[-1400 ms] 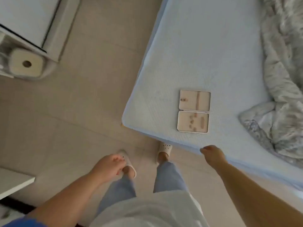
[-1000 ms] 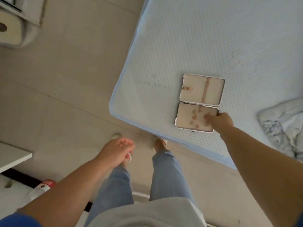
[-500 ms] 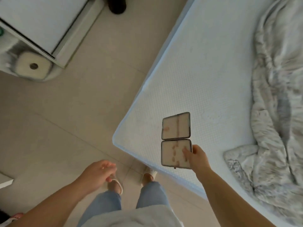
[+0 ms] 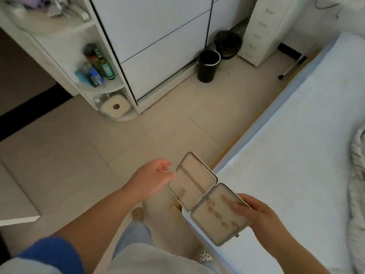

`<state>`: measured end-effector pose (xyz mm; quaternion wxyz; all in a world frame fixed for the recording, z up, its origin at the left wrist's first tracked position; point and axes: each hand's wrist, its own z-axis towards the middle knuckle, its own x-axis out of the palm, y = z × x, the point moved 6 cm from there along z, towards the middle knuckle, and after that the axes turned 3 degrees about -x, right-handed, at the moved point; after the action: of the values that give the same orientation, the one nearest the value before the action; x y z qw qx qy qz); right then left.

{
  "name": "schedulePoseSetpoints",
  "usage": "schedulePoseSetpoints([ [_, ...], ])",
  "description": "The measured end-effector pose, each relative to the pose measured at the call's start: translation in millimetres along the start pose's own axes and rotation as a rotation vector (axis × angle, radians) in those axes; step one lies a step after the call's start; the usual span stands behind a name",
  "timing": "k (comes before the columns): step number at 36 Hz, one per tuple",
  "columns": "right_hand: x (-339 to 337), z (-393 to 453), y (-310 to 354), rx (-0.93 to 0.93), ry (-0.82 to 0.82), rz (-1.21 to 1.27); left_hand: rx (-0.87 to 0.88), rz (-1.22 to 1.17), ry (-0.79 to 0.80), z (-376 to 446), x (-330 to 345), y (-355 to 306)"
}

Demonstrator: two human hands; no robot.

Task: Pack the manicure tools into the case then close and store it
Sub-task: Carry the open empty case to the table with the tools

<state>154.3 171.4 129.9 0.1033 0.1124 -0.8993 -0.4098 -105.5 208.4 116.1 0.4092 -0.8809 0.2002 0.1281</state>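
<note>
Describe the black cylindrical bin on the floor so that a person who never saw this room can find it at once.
Look at the white wardrobe across the tiled floor from the bed. At its foot, near the narrow white drawer unit, two dark containers stand together. The black cylindrical bin is the nearer, taller one with a pale rim, unlike the wider dark basket behind it.

Case interior blurred: dark marks on both halves, cannot tell loops from tools. Right hand covers the case's right edge; fingers behind the case hidden. Left hand, just left of the case, motion-blurred; contact with the case's edge cannot be told. Bottles, far above-left of the case, smeared, labels unreadable. Crumpled blanket, right of the case, cut by frame edge.
</note>
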Motion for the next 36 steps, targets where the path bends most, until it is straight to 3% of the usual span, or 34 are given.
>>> schedulePoseSetpoints([
  [4,44.2,30.4,31.5,-0.001,0.051,0.097,0.026,-0.047,0.123,18.9,-37.4,-0.5],
  [7,110.2,82.8,62.0,0.040,0.000,0.194,0.024,-0.103,0.162,52.3,-118.2,15.0],
  [14,181.4,162.6,111.6,0.084,-0.058,0.332,-0.030,-0.129,0.001,91.9,-238.9,30.6],
  [20,193.5,212.2,125.0,0.183,-0.047,0.309,-0.193,-0.473,-0.053,124.6,-260.3,27.7],
  [26,147.8,256.3,150.5,0.131,-0.189,0.326,-0.346,-0.620,-0.013,183.7,-234.3,-23.0],
  [36,-10.5,326.8,236.9,0.106,-0.316,0.281,-0.250,-0.471,0.169,315.5,-172.7,-200.1],
])
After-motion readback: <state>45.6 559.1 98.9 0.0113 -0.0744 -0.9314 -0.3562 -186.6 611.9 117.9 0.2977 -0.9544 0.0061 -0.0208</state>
